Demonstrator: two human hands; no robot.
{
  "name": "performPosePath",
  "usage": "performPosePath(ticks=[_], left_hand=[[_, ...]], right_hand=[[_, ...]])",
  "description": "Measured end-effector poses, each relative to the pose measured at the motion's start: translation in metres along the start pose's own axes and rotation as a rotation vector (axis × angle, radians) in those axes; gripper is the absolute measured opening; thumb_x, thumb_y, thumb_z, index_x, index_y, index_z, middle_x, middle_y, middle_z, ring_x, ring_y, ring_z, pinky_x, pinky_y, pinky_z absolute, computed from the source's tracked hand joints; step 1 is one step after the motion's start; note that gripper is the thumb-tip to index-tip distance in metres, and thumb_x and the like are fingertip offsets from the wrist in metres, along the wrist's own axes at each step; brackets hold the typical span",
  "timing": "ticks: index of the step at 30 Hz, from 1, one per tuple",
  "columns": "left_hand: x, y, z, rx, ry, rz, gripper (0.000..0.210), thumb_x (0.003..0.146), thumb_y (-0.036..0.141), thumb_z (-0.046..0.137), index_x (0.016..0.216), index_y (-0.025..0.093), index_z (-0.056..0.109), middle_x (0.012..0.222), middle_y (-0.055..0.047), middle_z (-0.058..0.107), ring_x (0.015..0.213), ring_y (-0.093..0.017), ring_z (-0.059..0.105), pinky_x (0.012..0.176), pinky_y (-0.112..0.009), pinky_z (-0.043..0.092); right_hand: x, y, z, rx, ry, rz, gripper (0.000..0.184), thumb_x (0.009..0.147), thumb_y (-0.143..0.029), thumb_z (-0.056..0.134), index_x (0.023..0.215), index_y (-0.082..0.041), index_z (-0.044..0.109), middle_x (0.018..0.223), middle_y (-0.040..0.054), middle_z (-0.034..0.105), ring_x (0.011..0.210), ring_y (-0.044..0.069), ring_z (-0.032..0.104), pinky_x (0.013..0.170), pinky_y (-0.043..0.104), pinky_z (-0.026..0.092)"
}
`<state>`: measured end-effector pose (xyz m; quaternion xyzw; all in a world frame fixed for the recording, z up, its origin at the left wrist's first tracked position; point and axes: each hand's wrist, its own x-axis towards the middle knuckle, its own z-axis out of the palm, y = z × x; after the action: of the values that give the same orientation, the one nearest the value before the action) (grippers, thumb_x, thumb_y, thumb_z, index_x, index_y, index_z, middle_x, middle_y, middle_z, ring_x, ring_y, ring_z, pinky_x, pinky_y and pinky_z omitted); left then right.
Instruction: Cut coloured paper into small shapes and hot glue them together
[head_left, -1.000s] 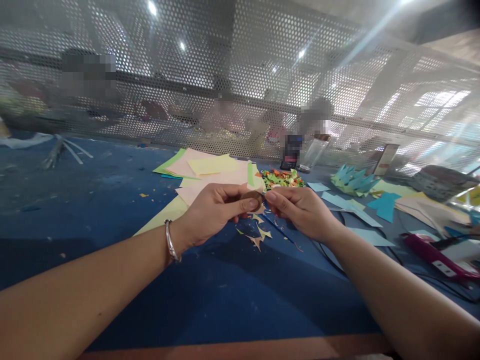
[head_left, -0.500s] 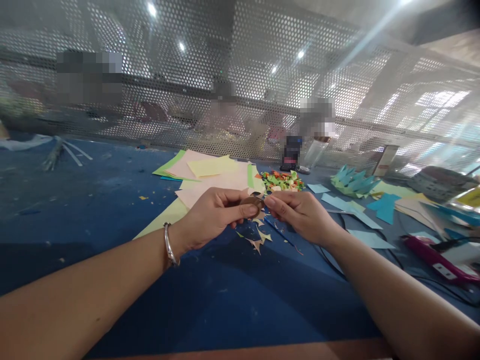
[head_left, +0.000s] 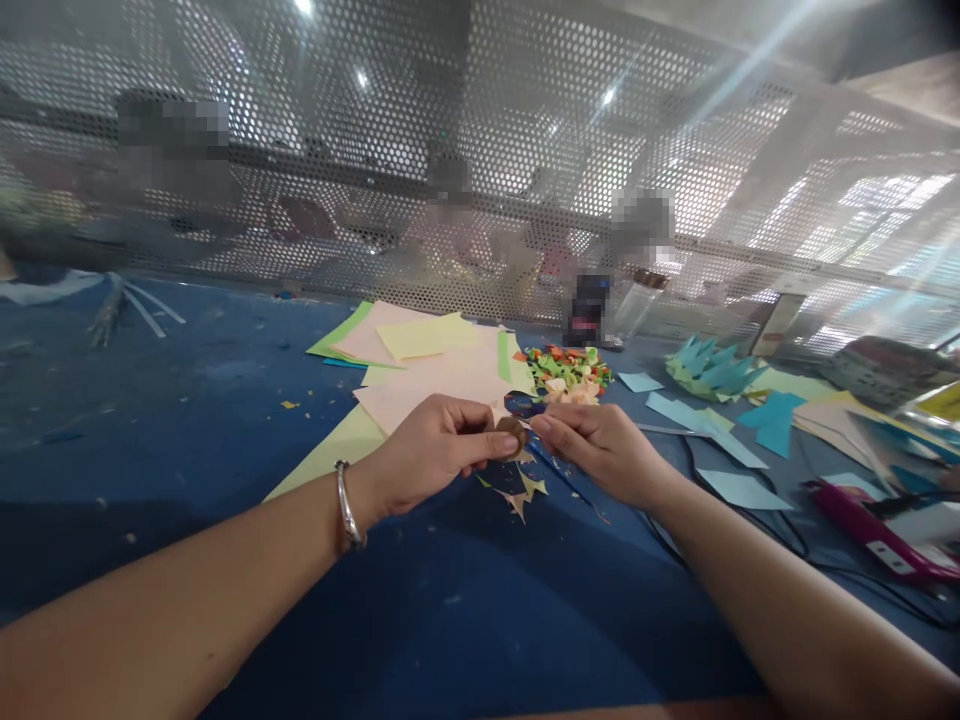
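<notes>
My left hand pinches a small rounded brown lump between thumb and fingers; its kind is unclear. Close against it on the right, my right hand has thumb and forefinger pressed together, and what lies in them is too small to make out. A dark blue loop shows just behind the fingertips. Below the hands, a thin blue stick and pointed paper scraps lie on the blue table.
Pink, yellow and green paper sheets lie behind my left hand. Beyond the right hand is a pile of colourful cut paper. Rightward are a blue pointed paper piece, a magenta power strip and cables. A perforated metal screen stands behind.
Both hands sit slightly lower in the picture. The brown lump has turned in the left fingers and looks rounder. The dark blue loop behind the fingertips shows more.
</notes>
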<state>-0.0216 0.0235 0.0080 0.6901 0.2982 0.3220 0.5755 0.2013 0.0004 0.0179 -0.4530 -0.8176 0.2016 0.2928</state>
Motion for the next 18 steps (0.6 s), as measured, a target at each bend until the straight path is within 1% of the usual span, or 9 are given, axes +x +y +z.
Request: performPosePath(ticks=[2,5,7,9,12,15,18], left_hand=[[0.0,0.001,0.0,0.012,-0.027,-0.039,0.024,0.087,0.034,0.07,0.087,0.01,0.072,0.074,0.0,0.058,0.061,-0.008,0.041,0.053,-0.023,0.03],[-0.002,0.005,0.0,0.066,-0.097,-0.101,0.024,0.088,0.035,0.07,0.081,0.011,0.069,0.069,0.002,0.054,0.061,-0.009,0.045,0.054,-0.023,0.033],[-0.005,0.008,0.0,0.083,-0.121,-0.114,0.025,0.088,0.035,0.069,0.077,0.013,0.066,0.067,0.002,0.053,0.061,-0.01,0.047,0.054,-0.023,0.035],[-0.006,0.01,-0.001,0.082,-0.105,-0.111,0.024,0.088,0.034,0.069,0.078,0.013,0.065,0.068,0.002,0.055,0.061,-0.01,0.049,0.053,-0.023,0.036],[-0.007,0.012,-0.004,0.079,-0.062,-0.1,0.023,0.088,0.035,0.07,0.087,0.013,0.068,0.073,0.0,0.059,0.061,-0.009,0.049,0.052,-0.022,0.036],[-0.006,0.01,-0.005,0.057,-0.045,-0.073,0.022,0.088,0.034,0.071,0.091,0.012,0.07,0.073,0.0,0.06,0.06,-0.008,0.049,0.052,-0.022,0.035],[-0.006,0.009,-0.005,0.031,-0.03,-0.065,0.021,0.087,0.032,0.072,0.094,0.013,0.072,0.076,-0.001,0.062,0.06,-0.008,0.05,0.051,-0.021,0.036]], right_hand=[[0.001,0.0,-0.001,-0.003,0.0,0.013,0.051,0.103,-0.055,0.041,0.066,-0.019,0.047,0.061,-0.0038,0.041,0.058,0.011,0.039,0.056,0.026,0.03],[0.003,-0.001,-0.002,-0.01,0.011,0.047,0.052,0.102,-0.056,0.04,0.065,-0.019,0.047,0.061,-0.0034,0.041,0.058,0.011,0.039,0.056,0.026,0.03],[0.004,0.0,-0.003,-0.021,0.016,0.067,0.053,0.102,-0.057,0.04,0.065,-0.019,0.048,0.061,-0.0032,0.042,0.057,0.011,0.039,0.056,0.027,0.03],[0.006,0.002,-0.002,-0.017,0.018,0.085,0.053,0.102,-0.058,0.04,0.066,-0.019,0.049,0.061,-0.0031,0.042,0.057,0.011,0.039,0.056,0.027,0.029],[0.007,0.004,0.0,0.053,0.029,0.108,0.053,0.101,-0.06,0.041,0.069,-0.019,0.051,0.061,-0.0041,0.039,0.056,0.011,0.037,0.055,0.027,0.028],[0.007,0.004,0.001,0.109,0.003,0.116,0.052,0.1,-0.061,0.042,0.073,-0.019,0.054,0.061,-0.0049,0.038,0.056,0.01,0.034,0.054,0.026,0.027],[0.005,0.0,0.0,0.107,-0.019,0.096,0.052,0.1,-0.061,0.042,0.073,-0.018,0.054,0.063,-0.0043,0.039,0.058,0.01,0.036,0.055,0.026,0.027]])
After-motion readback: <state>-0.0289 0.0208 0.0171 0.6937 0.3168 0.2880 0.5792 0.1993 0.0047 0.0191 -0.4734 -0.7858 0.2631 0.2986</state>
